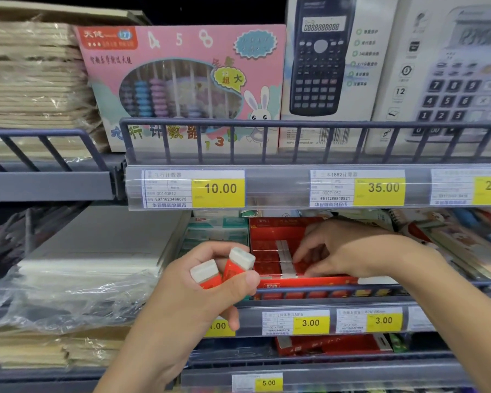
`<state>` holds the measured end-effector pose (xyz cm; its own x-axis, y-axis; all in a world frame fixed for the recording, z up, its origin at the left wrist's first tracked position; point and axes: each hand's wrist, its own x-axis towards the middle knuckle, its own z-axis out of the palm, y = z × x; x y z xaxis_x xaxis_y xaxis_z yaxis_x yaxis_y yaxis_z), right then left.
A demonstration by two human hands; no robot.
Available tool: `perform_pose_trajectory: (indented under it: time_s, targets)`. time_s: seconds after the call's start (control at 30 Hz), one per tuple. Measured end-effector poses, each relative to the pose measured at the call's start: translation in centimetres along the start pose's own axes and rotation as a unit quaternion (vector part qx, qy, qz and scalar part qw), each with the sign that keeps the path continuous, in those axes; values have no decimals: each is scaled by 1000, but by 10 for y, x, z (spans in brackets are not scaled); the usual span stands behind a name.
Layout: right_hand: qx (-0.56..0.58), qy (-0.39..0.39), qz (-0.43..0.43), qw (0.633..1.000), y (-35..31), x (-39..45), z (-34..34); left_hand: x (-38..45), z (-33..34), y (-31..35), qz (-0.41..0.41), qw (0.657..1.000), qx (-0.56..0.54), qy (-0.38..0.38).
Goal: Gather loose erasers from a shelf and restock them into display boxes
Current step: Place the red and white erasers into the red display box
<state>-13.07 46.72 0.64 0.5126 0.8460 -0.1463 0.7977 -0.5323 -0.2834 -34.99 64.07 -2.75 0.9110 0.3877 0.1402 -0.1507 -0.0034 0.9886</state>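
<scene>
Head view: the left hand [210, 282] grips two erasers [224, 268] in front of the shelf rail [380, 287]. The right hand [332, 251], fingers curled down, presses erasers into rows inside the red display box [275, 231]. Risk: the loosely bunched pair slips from the grip; pressing may skew seated rows.

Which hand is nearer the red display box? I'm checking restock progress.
Right. The right hand reaches inside the red display box; the left hand grips erasers just outside its left front corner.
</scene>
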Motion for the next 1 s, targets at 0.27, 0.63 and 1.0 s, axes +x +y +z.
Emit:
perform_pose_trajectory:
  time_s: [0.27, 0.63, 1.0]
  targets:
    - [258, 117, -46, 958, -22, -36, -5, 3, 8, 0, 16, 999, 34, 19]
    - [369, 91, -80, 921, -58, -38, -3, 8, 13, -6, 35, 993, 89, 63]
    - [305, -2, 66, 950, -38, -10, -7, 10, -4, -8, 22, 992, 58, 112]
